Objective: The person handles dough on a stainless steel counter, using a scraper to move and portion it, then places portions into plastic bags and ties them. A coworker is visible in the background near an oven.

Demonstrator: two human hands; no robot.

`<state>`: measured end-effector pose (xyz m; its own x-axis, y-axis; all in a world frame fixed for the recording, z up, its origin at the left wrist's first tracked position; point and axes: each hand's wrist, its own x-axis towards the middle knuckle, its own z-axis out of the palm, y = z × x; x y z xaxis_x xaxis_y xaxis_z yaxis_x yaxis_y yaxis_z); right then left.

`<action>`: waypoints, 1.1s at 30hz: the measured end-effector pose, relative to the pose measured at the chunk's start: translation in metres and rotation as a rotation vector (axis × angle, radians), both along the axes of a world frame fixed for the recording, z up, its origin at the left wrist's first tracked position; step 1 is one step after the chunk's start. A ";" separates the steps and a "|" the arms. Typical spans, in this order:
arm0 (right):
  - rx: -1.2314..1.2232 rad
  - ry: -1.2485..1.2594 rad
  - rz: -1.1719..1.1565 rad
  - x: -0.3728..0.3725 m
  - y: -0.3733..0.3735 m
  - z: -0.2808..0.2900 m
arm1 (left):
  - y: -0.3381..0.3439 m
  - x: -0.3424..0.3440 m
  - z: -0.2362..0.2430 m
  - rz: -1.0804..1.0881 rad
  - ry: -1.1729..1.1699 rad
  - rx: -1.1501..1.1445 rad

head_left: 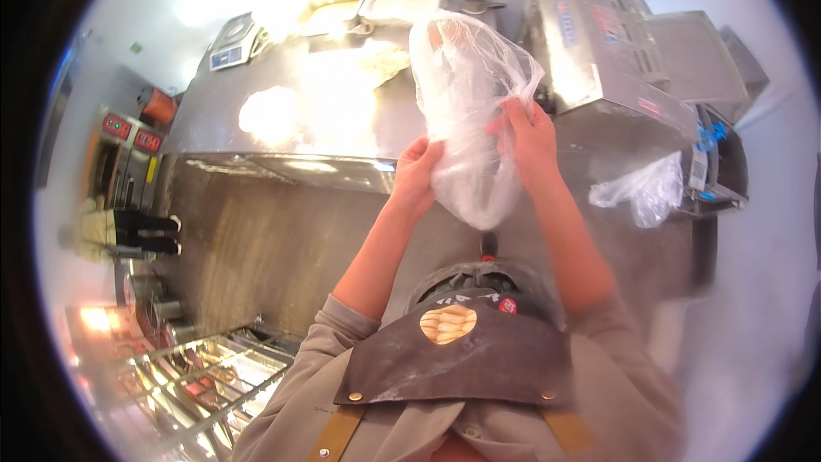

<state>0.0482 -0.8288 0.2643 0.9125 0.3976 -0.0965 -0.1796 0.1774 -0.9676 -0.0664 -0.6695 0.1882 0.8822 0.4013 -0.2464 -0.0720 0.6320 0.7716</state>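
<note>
A large clear plastic bag (470, 120) hangs in front of me, held up between both hands beside the steel table's front edge. My left hand (416, 173) pinches its left side, fingers closed on the film. Higher up on the right side, my right hand (523, 133) grips the bag with its fingers bunched in the plastic. The bag is crumpled and see-through, its upper part spread over the table and its lower end hanging toward my apron (453, 359). Whether anything is inside the bag I cannot make out.
A steel table (205, 124) carries a scale (233, 44), trays (400, 2) and a small pan (475, 3). A steel machine (581, 43) stands at right, near another plastic bag (646, 192). A rack (205, 385) is lower left; a person (128, 229) stands at far left.
</note>
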 end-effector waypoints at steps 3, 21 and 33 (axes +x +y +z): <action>0.008 -0.050 -0.060 0.008 -0.046 0.013 | -0.032 0.020 0.009 -0.072 -0.003 0.011; 0.305 -0.099 -0.147 0.178 -0.211 0.051 | -0.184 0.115 0.115 -0.401 -0.566 0.251; 0.068 -0.298 -0.116 0.223 -0.257 0.063 | -0.227 0.138 0.126 -0.304 0.015 1.017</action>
<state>0.2714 -1.0857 0.3276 0.9360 0.2861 0.2049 0.1349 0.2460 -0.9598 0.0719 -0.8965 0.3142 0.9797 0.1880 0.0699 -0.0059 -0.3215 0.9469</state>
